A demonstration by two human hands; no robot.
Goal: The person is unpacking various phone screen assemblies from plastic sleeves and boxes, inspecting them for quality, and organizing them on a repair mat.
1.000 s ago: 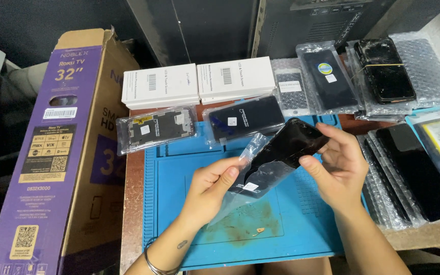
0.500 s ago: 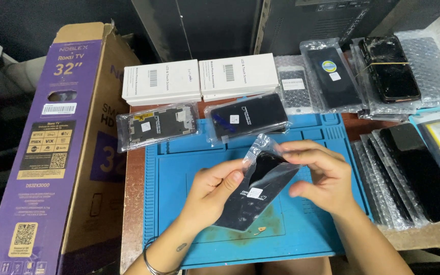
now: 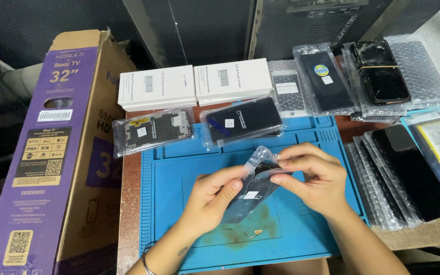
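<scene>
Phone screen [image 3: 253, 196], flat, dark and glossy, sits half inside a crinkly clear plastic sleeve [image 3: 258, 159] above the blue ribbed mat [image 3: 179, 168]. Left hand [image 3: 212, 201] grips its near part; right hand [image 3: 314, 181] pinches the sleeve's far end.

Two bare forearms, no sleeves, entering from the lower edge of the frame. Left hand [image 3: 211, 201]: no rings visible; thin dark bangle around the wrist at lower centre-left; small dark mark, possibly a tattoo, on the forearm just above the bangle. Right hand [image 3: 312, 181]: no rings, watch or band visible. Nails short and unpainted where visible. No gloves.
</scene>
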